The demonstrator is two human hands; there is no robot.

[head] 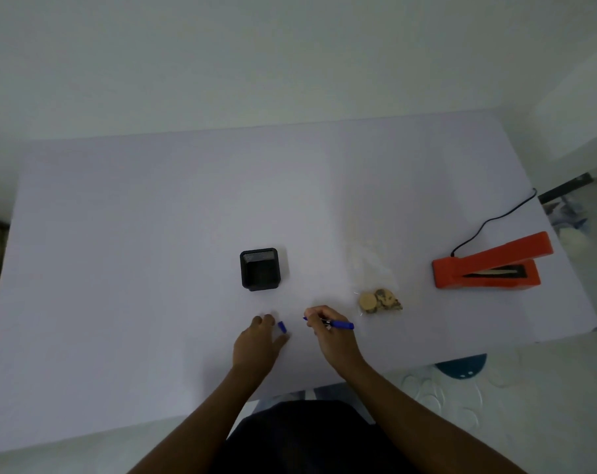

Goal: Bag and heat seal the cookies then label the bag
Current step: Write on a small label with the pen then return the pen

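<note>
Your right hand (327, 331) is gripping the pen (338, 324); your left hand (260, 340) is holding its cap (282, 327). Right of it, the bag (375, 289) is handling light, slippery, fragile; grip its edge.

On a white table (153, 234), the right hand (327, 333) grips an uncapped blue marker (338, 324) while the left hand (257, 343) holds its cap (282, 327). Bagged cookies (380, 301) lie between a black mesh holder (260, 269) and an orange heat sealer (488, 263).

Both hands (259, 340) (327, 331) low, fingers curled
</note>
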